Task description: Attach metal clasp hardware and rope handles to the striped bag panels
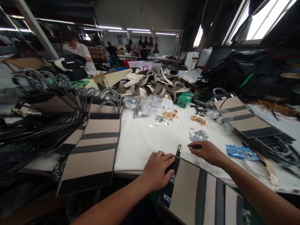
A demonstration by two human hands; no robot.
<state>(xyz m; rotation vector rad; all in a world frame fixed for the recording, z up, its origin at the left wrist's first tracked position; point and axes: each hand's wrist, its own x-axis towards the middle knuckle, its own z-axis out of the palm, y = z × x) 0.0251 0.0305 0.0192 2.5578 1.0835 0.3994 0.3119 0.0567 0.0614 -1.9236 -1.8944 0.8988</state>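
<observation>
A beige panel (187, 187) crossed by dark strips is laid at the near edge of the white counter (133, 150), its black end band turned toward the left grip (158, 170). That grip is unclenched and spread over the band, so the panel appears to be steadied rather than grasped. Two metal fittings, an upper one (172, 178) and a lower one (167, 198), can be seen on the band, and a dark tab with a metal plate (179, 148) is seen jutting from the panel's far corner; whether it is fastened there cannot be told. The right grip (203, 151) is curled in a pinch just beside the tab, apart from it; something small and dark may be held between the fingertips, but this cannot be made out. By these signs, the fixing of metal fittings along the band is judged to be in hand, at the corner with the tab. For the next move, the band seems to need to be held flat by the left grip while the pinched fingers are brought accurately to the tab. Small gold-coloured pieces (198, 120) and grey flat pieces (198, 135) are scattered beyond the right grip, within what looks like easy reach.
</observation>
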